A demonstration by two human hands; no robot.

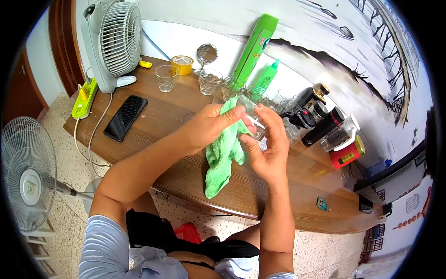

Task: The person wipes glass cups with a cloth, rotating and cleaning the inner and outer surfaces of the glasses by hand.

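Above the wooden table, my left hand [212, 124] is closed on a green cloth [219, 160], which hangs down below the fingers. Between my two hands is a clear drinking glass [248, 104], partly covered by the cloth and fingers. My right hand [272, 149] grips this glass from the right side, thumb and fingers curled around it. Just behind them stand more clear glasses [210, 83], several of them partly hidden by my hands. Another glass [166, 79] stands apart to the left.
A black phone [125, 118] lies on the table [160, 153] at left, near a fan [118, 44] and a green power strip [85, 98]. Yellow tape [181, 65], a small mirror [206, 53], and green bottles [255, 51] stand behind. Right are dark bottles [323, 125], a jug [341, 133] and a red tin [348, 152].
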